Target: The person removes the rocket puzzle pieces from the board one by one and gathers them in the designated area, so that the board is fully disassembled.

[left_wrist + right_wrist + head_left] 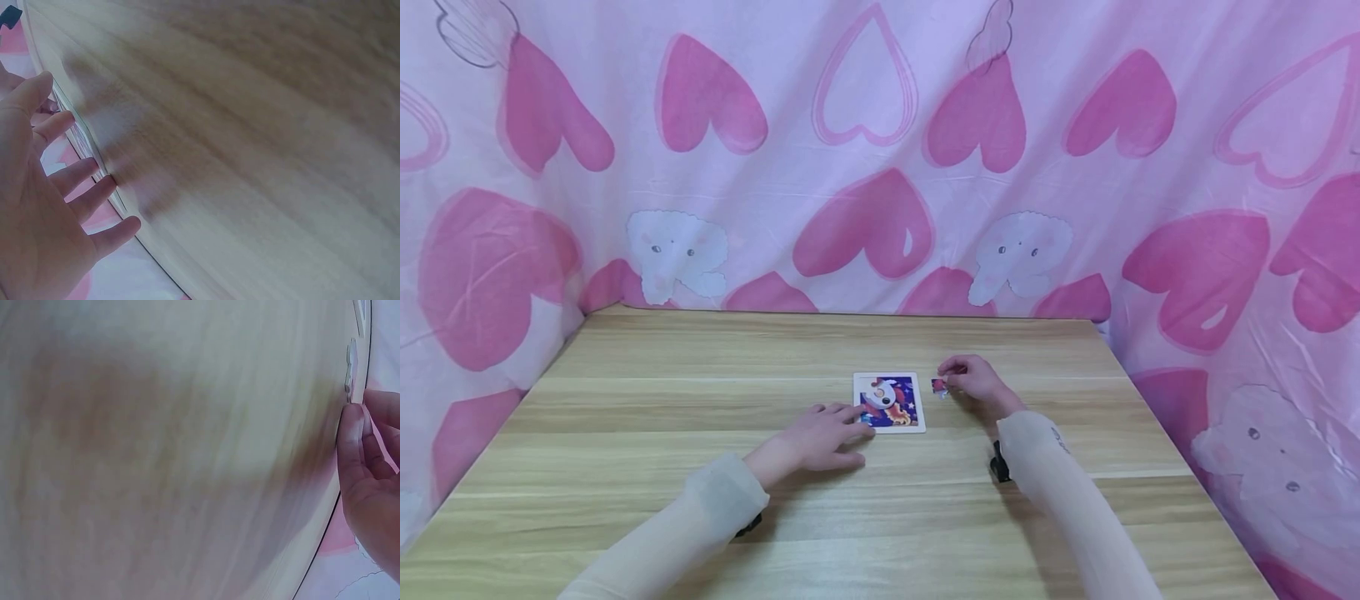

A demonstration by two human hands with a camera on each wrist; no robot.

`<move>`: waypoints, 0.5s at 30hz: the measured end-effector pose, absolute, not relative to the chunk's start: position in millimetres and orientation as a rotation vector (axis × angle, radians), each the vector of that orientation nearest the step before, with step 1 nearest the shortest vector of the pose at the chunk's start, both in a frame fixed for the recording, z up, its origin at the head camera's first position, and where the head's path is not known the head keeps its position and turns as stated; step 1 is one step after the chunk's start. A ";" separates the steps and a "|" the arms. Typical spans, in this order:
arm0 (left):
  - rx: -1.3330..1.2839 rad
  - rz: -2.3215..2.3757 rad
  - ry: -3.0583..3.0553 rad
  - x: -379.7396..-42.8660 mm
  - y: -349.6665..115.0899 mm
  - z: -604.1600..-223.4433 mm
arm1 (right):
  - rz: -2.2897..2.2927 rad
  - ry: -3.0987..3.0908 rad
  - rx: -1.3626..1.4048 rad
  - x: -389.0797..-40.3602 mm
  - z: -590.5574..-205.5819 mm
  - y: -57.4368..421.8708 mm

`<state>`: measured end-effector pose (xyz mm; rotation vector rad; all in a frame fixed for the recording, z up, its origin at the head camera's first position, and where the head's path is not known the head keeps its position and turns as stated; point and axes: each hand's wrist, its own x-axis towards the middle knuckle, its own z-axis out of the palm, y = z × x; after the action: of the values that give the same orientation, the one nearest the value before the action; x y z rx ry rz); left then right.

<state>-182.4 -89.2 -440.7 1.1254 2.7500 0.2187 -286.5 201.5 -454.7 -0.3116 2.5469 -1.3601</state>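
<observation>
A small square jigsaw puzzle in a white frame lies on the table, with a dark blue picture of stars and a white cartoon figure. My left hand lies at its lower left, fingers spread, the fingertips over the frame's left edge. In the left wrist view those fingers are loosely straight and hold nothing. Just right of the frame, my right hand pinches a loose jigsaw piece in red and dark blue between thumb and fingertips. The right wrist view shows the piece low over the tabletop, edge-on.
The wood-grain table reaches back to a pink curtain printed with hearts and pale animals, which also hangs along both sides. A dark wrist device sits under the right sleeve, another under the left.
</observation>
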 end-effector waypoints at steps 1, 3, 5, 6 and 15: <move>1.125 0.219 2.750 -182.5 -89.3 -441.1 | -1.348 2.560 -0.309 -286.3 -454.2 200.8; 1.126 0.220 2.751 -182.9 -89.6 -442.0 | -1.350 2.575 -0.303 -286.0 -453.6 198.4; 1.124 0.223 2.751 -183.0 -89.7 -442.2 | -1.352 2.585 -0.350 -285.5 -453.1 195.2; 1.124 0.221 2.752 -183.2 -89.8 -442.2 | -1.360 2.582 -0.377 -285.3 -452.9 193.1; 1.118 0.216 2.746 -183.5 -90.1 -442.1 | -1.325 2.553 -0.365 -279.4 -451.3 167.0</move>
<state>-183.5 -90.1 -442.1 1.1175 2.7455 0.2158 -279.4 167.0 -451.3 -0.3648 2.5527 -1.3253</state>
